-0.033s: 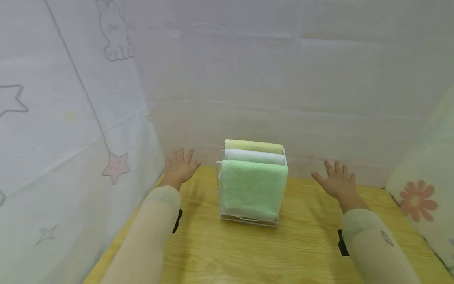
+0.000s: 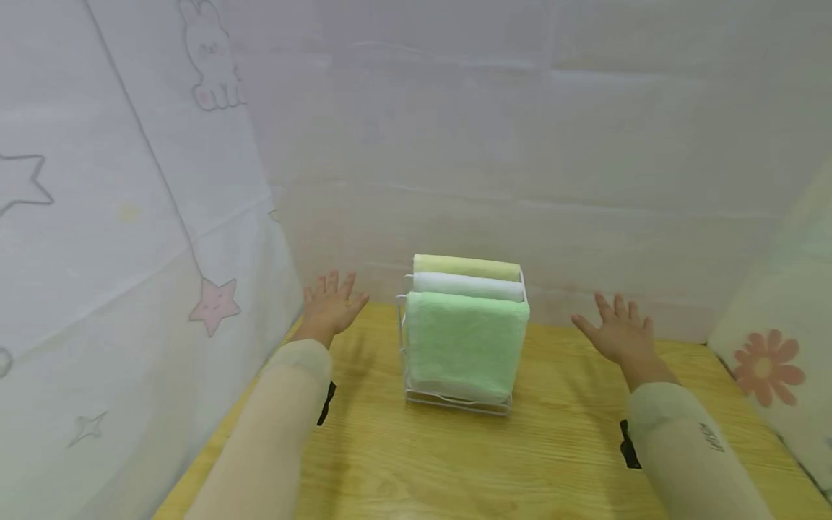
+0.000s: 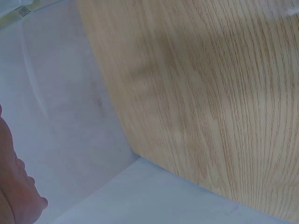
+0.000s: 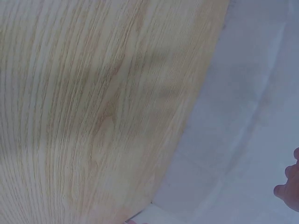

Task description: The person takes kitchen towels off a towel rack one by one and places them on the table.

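A white wire rack (image 2: pixel 458 407) stands near the back of the wooden table, with folded towels upright in it. In front is a green towel (image 2: pixel 468 347), behind it a white towel (image 2: pixel 468 286), and a yellow towel (image 2: pixel 466 267) is rearmost. Left of the rack, my left hand (image 2: pixel 327 310) hovers with fingers spread, touching nothing. My right hand (image 2: pixel 620 338) is held likewise on the rack's right, apart from it. Only part of the left hand (image 3: pixel 19 186) enters the left wrist view; fingertips of the right hand (image 4: pixel 290 186) show in the right wrist view.
Pale cloth walls enclose the table (image 2: pixel 416 469) at the back and both sides. The left wall carries a printed pink star (image 2: pixel 215 306) and a rabbit (image 2: pixel 214 58); on the right one is a flower (image 2: pixel 763 367). Shadows of both arms fall on the wood.
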`<state>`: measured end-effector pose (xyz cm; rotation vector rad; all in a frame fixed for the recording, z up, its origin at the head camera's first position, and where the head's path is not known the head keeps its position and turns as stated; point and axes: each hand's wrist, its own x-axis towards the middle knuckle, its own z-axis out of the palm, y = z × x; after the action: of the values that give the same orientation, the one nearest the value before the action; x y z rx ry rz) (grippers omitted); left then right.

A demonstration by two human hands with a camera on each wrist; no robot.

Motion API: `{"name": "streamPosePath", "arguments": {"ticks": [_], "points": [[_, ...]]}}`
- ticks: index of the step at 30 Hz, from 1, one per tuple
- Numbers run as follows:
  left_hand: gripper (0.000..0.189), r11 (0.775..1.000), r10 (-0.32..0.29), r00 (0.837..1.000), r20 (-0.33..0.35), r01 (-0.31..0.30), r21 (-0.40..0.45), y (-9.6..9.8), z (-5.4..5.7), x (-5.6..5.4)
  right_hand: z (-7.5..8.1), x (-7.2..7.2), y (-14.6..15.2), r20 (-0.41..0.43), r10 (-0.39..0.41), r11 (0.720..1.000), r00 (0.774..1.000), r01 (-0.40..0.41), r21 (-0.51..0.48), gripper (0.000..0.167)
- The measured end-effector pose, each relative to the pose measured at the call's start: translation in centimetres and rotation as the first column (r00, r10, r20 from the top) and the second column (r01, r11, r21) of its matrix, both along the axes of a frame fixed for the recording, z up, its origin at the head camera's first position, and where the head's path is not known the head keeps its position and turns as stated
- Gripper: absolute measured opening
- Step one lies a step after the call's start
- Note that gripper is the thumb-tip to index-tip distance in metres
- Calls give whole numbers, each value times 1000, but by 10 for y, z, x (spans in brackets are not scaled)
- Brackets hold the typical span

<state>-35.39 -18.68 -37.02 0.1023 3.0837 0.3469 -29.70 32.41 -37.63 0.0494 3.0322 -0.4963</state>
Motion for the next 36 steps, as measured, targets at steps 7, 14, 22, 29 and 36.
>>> {"name": "streamPosePath", "arguments": {"ticks": [7, 14, 22, 29, 36], "points": [[75, 1000, 8, 1000, -6, -8, 8, -1, 3, 0, 7, 0, -1, -18, 14, 1000, 1000, -14, 13, 96], [74, 995, -51, 997, -62, 56, 82, -3, -11, 5, 20, 0, -15, -139, 56, 998, 989, -55, 8, 89], [75, 870, -183, 980, -71, 196, 453, 5, -46, 23, 48, 11, -42, -260, 79, 973, 962, -132, -192, 74], [74, 745, -197, 980, 38, 125, 655, 15, -80, 50, 74, 26, -69, -335, 96, 920, 937, -213, -330, 67], [62, 559, -241, 970, 35, 110, 822, 32, -107, 68, 97, 44, -102, -364, 195, 868, 911, -333, -369, 61]]}}
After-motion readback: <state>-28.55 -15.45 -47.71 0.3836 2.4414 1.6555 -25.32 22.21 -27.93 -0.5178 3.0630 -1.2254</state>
